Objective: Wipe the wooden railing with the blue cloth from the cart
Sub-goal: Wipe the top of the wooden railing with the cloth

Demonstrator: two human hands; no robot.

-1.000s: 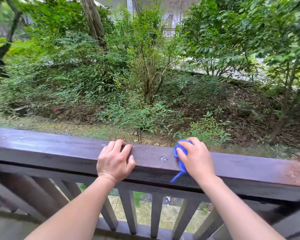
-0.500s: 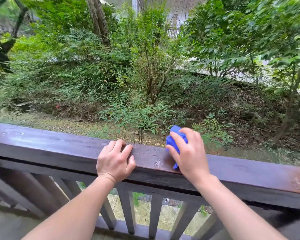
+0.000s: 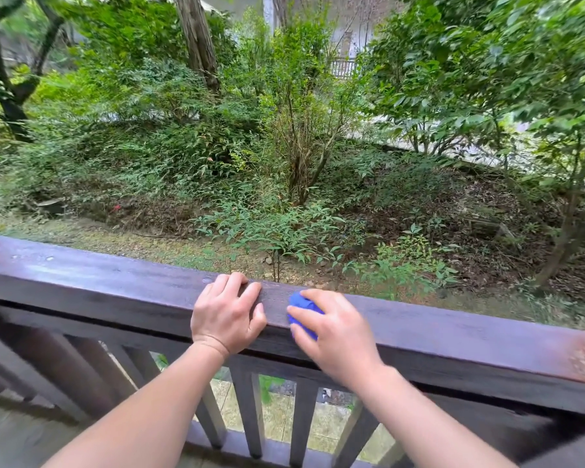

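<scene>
A tree trunk [image 3: 198, 38] rises behind a tall shrub [image 3: 301, 157] on a leaf-littered slope [image 3: 453, 211]. Farther back, through foliage, stands what looks like a pale building [image 3: 352, 28].

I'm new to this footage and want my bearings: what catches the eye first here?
The bright blue cloth stands out, bunched under the right hand on top of the dark wooden railing. Just to its left, the left hand grips the same rail. Beyond, dense green shrubs fill the slope.
</scene>
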